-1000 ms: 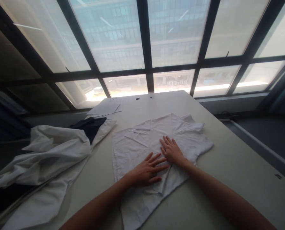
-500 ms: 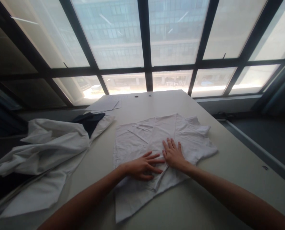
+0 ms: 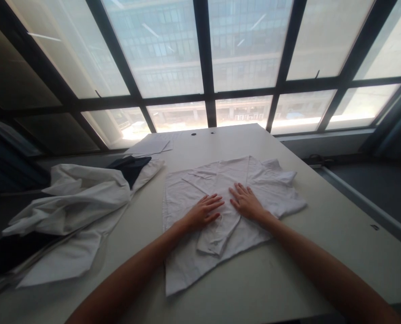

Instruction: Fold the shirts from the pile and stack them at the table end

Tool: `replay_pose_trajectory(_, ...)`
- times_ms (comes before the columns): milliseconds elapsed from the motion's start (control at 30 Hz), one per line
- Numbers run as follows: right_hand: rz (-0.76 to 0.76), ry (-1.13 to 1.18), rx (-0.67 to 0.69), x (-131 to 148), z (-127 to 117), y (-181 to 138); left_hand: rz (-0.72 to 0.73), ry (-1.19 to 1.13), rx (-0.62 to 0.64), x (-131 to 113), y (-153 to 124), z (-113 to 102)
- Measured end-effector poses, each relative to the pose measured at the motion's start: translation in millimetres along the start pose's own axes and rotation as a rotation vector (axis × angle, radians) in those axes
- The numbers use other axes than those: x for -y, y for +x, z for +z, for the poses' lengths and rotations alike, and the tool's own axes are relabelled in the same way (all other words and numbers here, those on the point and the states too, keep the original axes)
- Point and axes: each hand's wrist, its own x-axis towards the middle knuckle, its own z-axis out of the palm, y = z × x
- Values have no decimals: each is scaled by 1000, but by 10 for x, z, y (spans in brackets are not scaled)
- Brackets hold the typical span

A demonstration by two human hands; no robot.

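Observation:
A white shirt (image 3: 200, 184) lies flat on the table, its sleeve (image 3: 217, 238) folded in over the body with the cuff toward me. My left hand (image 3: 203, 211) rests on the cloth near the upper part of that sleeve, fingers stretched and a little apart. Just to the right, my right hand (image 3: 246, 201) lies flat on the shirt, fingers spread. Neither hand grips anything. Wrinkled cloth bunches at the shirt's right end.
A heap of white clothes (image 3: 95, 189) with dark cloth (image 3: 132, 167) lies along the left side of the white table (image 3: 254, 288). Papers (image 3: 151, 146) lie at the far left corner. Large windows (image 3: 173, 49) stand beyond the table.
Both hands have slid away from me over the shirt, the left one more. The folded sleeve's cuff, earlier partly under my left hand, now shows. The camera view has shifted slightly.

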Motion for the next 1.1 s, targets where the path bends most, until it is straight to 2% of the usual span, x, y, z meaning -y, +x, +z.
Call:
replay_pose_trajectory(267,15,-5,7,-27,-19,-41,-28,106,119,-46,18,-16)
replay_pose_trajectory(1100,34,23,-28,11,-1,3,-7,78,57,-8,-59,-29)
